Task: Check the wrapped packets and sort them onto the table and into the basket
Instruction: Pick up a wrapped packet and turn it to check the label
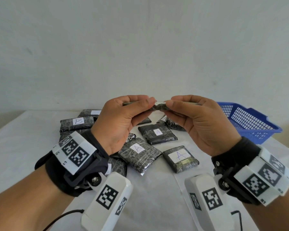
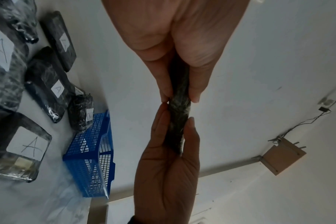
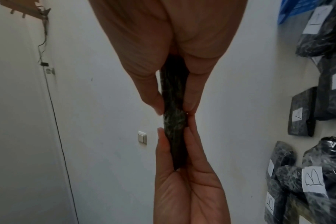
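Two hands are on one wrapped packet (image 1: pixel 158 106) right now, lifted clear of the table (image 1: pixel 23 147) and held edge-on to the head camera. The left hand (image 1: pixel 122 120) pinches one end between thumb and fingers, the right hand (image 1: pixel 197 122) pinches the other, and their fingertips almost meet in the middle. So the packet's long axis runs straight left-to-right between the hands, level. A bit of white label shows on the top edge, but the letter can't be read from here.

What matters for the next move is probably this: the blue basket (image 1: pixel 250 119) sits at the table's far right corner, so the right hand is clearly the nearer one if this packet goes in there. It looks empty so far as the head view shows.

The rest of the packets lie in a loose pile around the middle of the table under the hands, several marked A, like the A packet (image 1: pixel 180 158) nearest the front edge, with a B packet (image 1: pixel 77 123) further left.
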### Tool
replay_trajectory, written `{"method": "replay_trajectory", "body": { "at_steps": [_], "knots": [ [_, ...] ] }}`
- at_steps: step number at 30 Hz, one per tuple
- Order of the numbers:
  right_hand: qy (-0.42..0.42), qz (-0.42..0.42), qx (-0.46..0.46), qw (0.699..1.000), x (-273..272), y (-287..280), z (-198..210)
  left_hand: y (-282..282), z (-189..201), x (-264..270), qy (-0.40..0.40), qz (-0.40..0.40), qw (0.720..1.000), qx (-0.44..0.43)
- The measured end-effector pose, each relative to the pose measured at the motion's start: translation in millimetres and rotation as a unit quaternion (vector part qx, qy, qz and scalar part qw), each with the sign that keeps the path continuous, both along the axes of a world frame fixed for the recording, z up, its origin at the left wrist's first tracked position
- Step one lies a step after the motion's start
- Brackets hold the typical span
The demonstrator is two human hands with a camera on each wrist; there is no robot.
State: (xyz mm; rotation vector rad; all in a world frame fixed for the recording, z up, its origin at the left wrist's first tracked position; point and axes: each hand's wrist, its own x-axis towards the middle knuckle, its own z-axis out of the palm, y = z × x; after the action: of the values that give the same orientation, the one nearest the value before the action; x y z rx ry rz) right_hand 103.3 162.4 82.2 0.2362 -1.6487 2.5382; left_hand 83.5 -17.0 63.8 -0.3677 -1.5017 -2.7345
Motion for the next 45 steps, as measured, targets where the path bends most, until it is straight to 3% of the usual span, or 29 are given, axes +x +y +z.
{"method": "replay_trajectory", "body": {
  "at_steps": [11,18,33,45],
  "knots": [
    [0.019,-0.040,0.028,0.999,-2,-5,0,1,4,3,0.005,0.002,1.000,-0.001],
    [0.013,0.025,-0.013,1.000,3,2,2,-8,6,2,-0.009,-0.038,0.999,-0.002],
    [-0.005,0.103,0.029,0.994,5,25,8,-16,6,2,-0.047,-0.071,0.995,0.043],
    [-0.029,0.084,0.057,0.994,2,33,15,-20,9,0,-0.044,-0.077,0.996,0.014]
  ]
}}
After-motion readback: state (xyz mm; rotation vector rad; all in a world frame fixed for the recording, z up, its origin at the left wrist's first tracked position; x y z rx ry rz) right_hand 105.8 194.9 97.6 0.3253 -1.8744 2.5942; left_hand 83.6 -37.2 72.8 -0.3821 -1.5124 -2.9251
